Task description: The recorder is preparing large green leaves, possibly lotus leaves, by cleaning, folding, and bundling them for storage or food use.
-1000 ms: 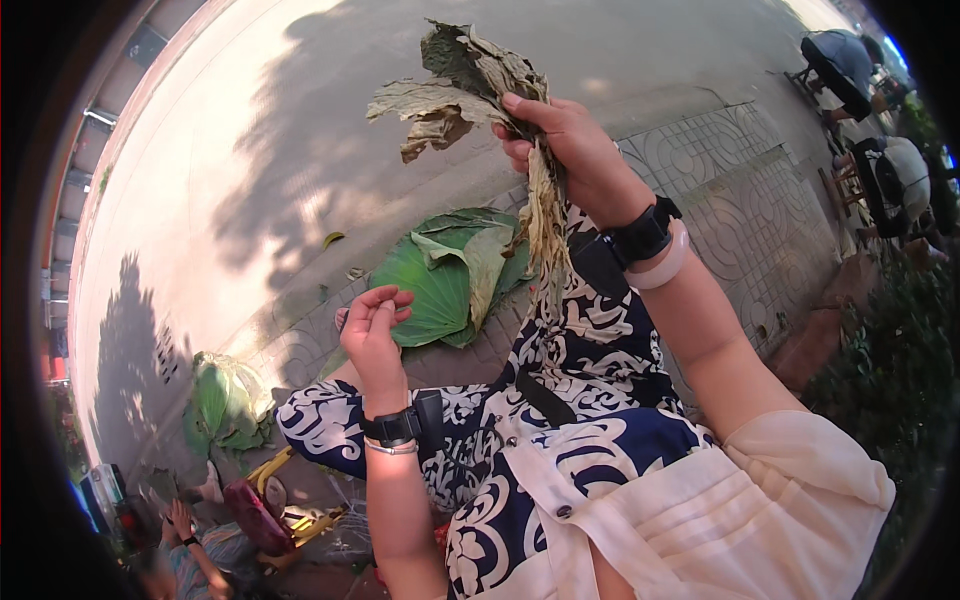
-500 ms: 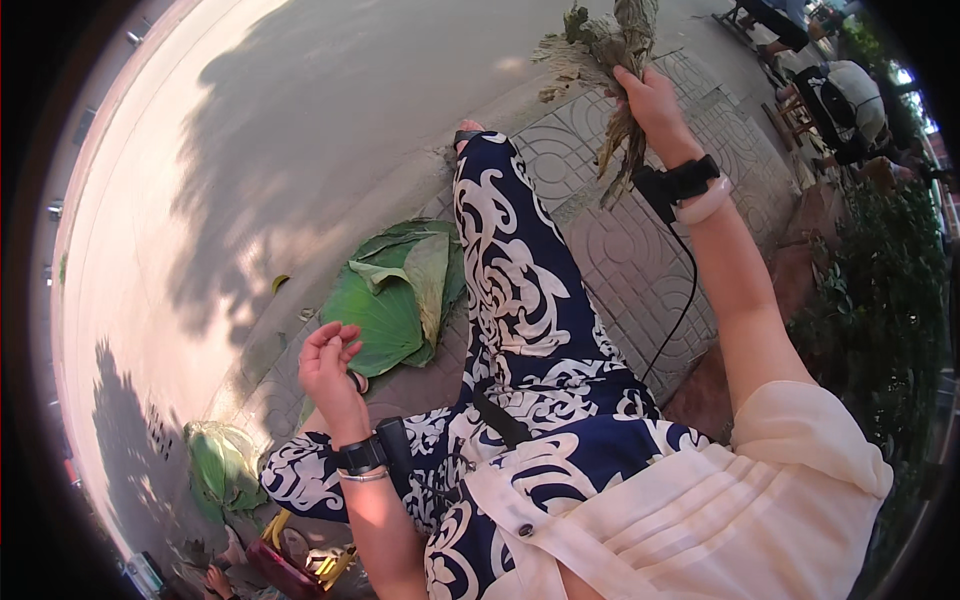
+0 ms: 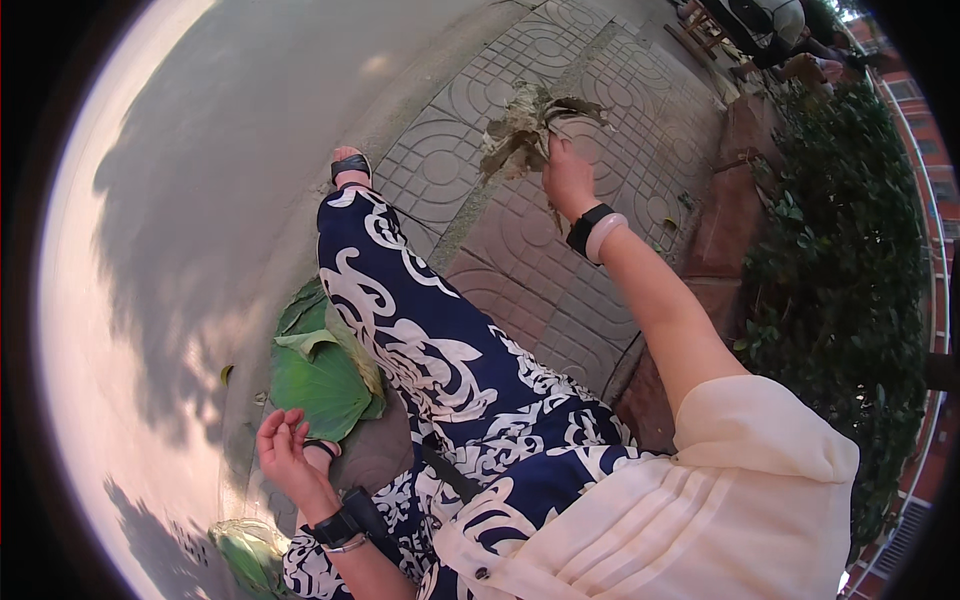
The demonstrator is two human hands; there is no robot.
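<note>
A view down from the head of a seated person in a cream blouse and navy-and-white patterned trousers, outdoors beside a road. The right arm reaches forward and to the right. The right hand is closed around a bundle of dried leaves, grey-green and crumpled, thumb and fingers pinching it at the near end while the ragged edges fan out beyond. The bundle is over patterned paving; from this steep angle, whether it hangs above the slabs or brushes them is hard to tell.

The left hand is raised near the left knee, its fingers loosely curled, with nothing visible in them. Just beyond it lies a stack of broad green leaves, next to the outstretched leg. Another green leaf bundle sits at the lower left, near the bent knee. A dark hedge runs along the right, behind a reddish kerb.

Leaves this dry look brittle, so a good hold would be firm at the gathered end — but not crushing — with the loose edges kept clear of the kerb and trousers, and the wrist level so that no pieces slip out.
</note>
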